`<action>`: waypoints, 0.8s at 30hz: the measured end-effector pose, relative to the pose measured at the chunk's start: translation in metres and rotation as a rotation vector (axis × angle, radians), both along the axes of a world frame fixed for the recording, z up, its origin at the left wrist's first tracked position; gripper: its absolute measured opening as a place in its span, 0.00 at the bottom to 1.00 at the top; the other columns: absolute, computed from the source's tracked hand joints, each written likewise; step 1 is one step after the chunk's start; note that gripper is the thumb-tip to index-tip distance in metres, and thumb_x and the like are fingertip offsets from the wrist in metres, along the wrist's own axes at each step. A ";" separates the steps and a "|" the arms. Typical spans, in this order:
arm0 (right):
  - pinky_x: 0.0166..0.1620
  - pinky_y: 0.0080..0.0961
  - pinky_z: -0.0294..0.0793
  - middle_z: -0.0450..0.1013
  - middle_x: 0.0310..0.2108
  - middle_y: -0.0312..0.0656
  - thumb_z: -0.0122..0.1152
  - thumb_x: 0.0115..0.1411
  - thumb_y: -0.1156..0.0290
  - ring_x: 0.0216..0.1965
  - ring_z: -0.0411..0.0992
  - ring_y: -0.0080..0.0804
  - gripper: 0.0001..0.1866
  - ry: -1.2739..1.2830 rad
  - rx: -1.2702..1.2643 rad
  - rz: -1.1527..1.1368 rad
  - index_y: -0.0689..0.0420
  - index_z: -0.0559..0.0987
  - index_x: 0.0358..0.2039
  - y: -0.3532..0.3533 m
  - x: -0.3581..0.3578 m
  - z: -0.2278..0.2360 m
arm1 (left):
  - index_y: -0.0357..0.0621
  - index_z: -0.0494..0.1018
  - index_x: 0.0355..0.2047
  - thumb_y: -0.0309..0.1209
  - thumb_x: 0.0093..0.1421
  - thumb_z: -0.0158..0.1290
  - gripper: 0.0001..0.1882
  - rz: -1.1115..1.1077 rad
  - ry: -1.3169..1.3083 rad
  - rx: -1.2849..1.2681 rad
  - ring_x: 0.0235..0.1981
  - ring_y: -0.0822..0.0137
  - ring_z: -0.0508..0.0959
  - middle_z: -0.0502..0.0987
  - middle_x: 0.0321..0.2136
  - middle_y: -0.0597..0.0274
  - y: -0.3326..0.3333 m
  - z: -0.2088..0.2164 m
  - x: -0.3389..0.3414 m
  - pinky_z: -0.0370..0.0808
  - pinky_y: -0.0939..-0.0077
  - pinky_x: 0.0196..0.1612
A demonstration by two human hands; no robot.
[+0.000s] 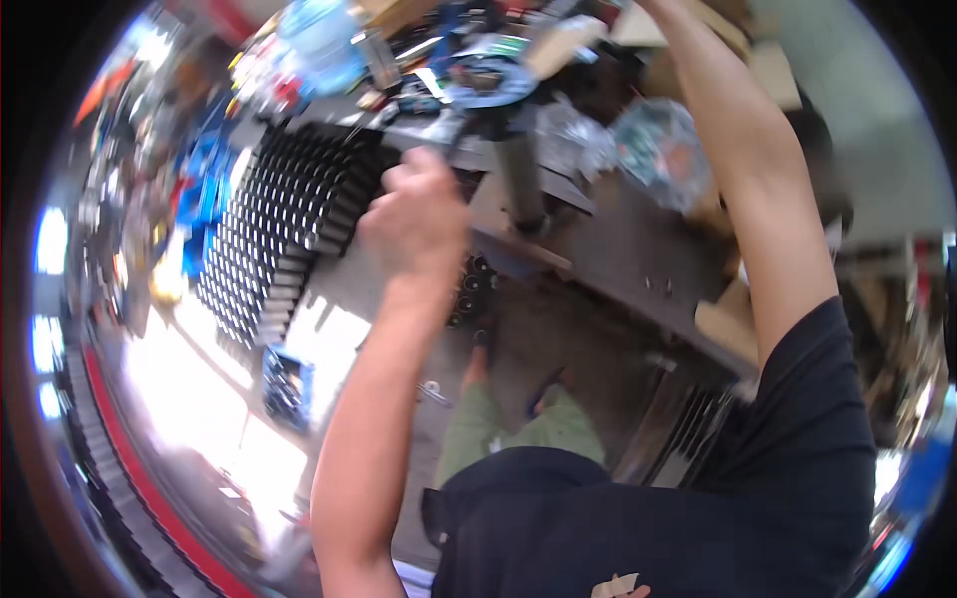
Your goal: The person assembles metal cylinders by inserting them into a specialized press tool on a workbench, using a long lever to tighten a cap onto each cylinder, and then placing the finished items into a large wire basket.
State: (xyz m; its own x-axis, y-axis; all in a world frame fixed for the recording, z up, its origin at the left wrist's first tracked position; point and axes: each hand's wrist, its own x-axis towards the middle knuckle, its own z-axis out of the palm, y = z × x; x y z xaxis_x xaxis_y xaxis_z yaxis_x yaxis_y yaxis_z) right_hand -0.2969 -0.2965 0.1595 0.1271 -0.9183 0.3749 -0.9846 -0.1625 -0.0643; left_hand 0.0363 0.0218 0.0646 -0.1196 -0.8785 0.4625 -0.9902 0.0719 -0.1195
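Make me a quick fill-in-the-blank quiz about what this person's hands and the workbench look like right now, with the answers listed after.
1. The left hand is closed into a ____.
2. The right arm reaches up out of the picture, so its hand is ____.
3. Left of the left hand stands a stack of ____-coloured finned metal parts.
4. The person wears a dark ____-sleeved shirt.

Answers: fist; hidden; black; short

the person's left hand [414, 221] is raised in front of the body, fingers curled into a loose fist, knuckles up, bare forearm rising from the lower edge. the right arm stretches up and away in a dark short sleeve; its hand is out of view past the top edge.
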 end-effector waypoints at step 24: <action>0.25 0.36 0.66 0.70 0.17 0.40 0.66 0.59 0.53 0.20 0.67 0.31 0.25 -0.498 1.058 0.144 0.66 0.77 0.22 0.330 -0.043 0.003 | 0.42 0.63 0.12 0.31 0.59 0.61 0.23 -0.670 0.241 -0.658 0.13 0.54 0.67 0.66 0.12 0.56 -0.205 0.003 0.048 0.63 0.57 0.19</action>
